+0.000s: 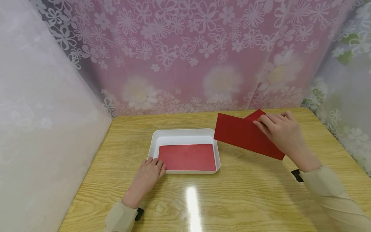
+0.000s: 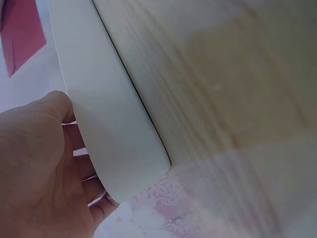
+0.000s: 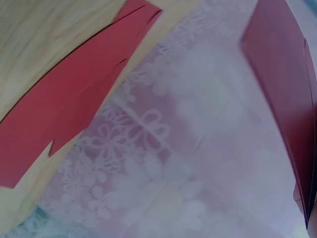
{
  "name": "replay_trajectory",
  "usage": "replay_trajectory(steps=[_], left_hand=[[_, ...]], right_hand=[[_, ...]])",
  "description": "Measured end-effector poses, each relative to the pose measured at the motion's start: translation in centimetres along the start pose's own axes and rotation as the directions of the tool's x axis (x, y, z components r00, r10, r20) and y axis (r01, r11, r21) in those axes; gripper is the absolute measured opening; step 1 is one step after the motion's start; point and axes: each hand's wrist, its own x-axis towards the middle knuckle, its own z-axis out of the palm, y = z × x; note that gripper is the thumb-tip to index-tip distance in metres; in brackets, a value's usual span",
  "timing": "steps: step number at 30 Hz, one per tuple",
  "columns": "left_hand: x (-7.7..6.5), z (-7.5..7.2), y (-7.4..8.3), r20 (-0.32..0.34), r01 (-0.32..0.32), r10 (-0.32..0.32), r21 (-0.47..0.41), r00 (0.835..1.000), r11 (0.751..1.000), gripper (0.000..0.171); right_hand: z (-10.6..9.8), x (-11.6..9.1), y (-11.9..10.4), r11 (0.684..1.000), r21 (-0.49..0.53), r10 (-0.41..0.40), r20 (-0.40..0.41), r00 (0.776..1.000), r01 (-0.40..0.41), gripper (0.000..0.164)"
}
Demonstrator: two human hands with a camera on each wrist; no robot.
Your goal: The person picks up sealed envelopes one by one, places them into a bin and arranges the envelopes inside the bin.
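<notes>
A shallow white tray (image 1: 181, 133) stands on the table with a flat red envelope (image 1: 186, 157) lying inside it. At its near left corner my left hand (image 1: 147, 175) grips the rim; in the left wrist view the thumb and fingers hold the tray's wall (image 2: 106, 114). To the right of the tray, my right hand (image 1: 282, 132) pinches a red envelope (image 1: 240, 132) by its upper edge, tilted above the table. More red envelopes (image 3: 74, 94) lie overlapping on the table in the right wrist view. In the head view the raised one hides most of them, leaving a corner (image 1: 256, 113) showing.
The wooden table (image 1: 121, 135) carries a bright light reflection in front of the tray. Pink flowered curtain (image 1: 179, 64) hangs along the back edge, with pale sheeting (image 1: 43, 96) at the left and flowered cloth (image 1: 347, 106) at the right.
</notes>
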Motion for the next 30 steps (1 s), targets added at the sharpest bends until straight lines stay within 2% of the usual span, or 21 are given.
replay_trajectory(steps=[5,8,17,25,30], left_hand=[[0.1,0.1,-0.1,-0.021,-0.012,0.013,0.008,1.0,1.0,0.036],[0.0,0.2,-0.2,-0.045,-0.029,0.03,0.015,0.999,0.999,0.035],[0.1,0.3,-0.2,-0.109,-0.057,0.061,0.034,0.992,0.998,0.036],[0.0,0.2,-0.1,-0.063,-0.035,0.036,0.017,0.997,0.999,0.035],[0.0,0.3,-0.2,-0.089,-0.049,0.052,0.035,0.995,0.998,0.034]], right_hand=[[0.2,1.7,-1.6,0.999,0.051,0.013,-0.02,1.0,-0.012,0.043],[1.1,2.5,-2.8,0.996,0.094,0.011,-0.048,0.999,-0.007,0.043],[3.9,5.6,-7.1,0.985,0.171,-0.029,-0.031,0.999,0.034,0.038],[7.2,7.4,-10.6,0.969,0.248,-0.018,0.014,1.0,0.014,0.024],[9.0,7.6,-12.3,0.963,0.27,-0.033,0.051,0.998,0.018,0.023]])
